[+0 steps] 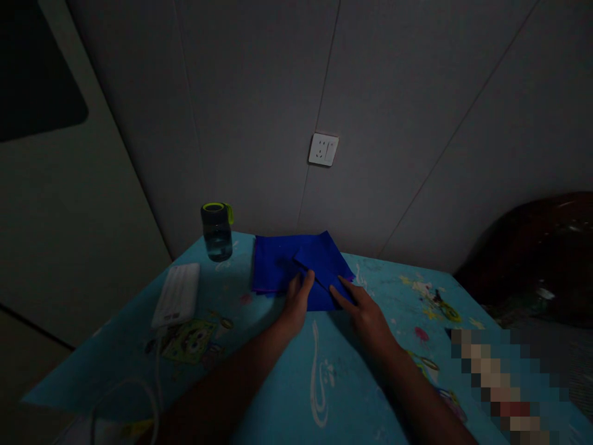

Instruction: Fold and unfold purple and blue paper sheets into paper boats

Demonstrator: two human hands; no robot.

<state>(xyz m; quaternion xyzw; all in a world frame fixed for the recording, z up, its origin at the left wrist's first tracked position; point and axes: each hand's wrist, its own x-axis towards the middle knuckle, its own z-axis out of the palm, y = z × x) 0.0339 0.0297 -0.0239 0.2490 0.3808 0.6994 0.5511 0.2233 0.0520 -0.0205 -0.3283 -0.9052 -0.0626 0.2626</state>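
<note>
A folded sheet of blue paper (pixel 319 266) lies at a slant over a stack of blue paper sheets (pixel 278 256) near the wall side of the table. My left hand (pixel 297 304) grips the near left edge of the folded sheet, thumb uppermost and the other fingers partly hidden. On the right, my right hand (pixel 364 309) has its thumb and index finger on the same sheet, pinching near its right end. Its remaining fingers are partly out of sight. Purple shows along the stack's lower edge.
A dark water bottle (pixel 217 235) with a yellow-green loop stands at the back left. Nearer is a white power bank (pixel 176 295) with a cable (pixel 158 364). The cartoon-print tablecloth (pixel 282 383) meets a wall bearing a socket (pixel 323 149). A blurred-out patch (pixel 500 383) lies right.
</note>
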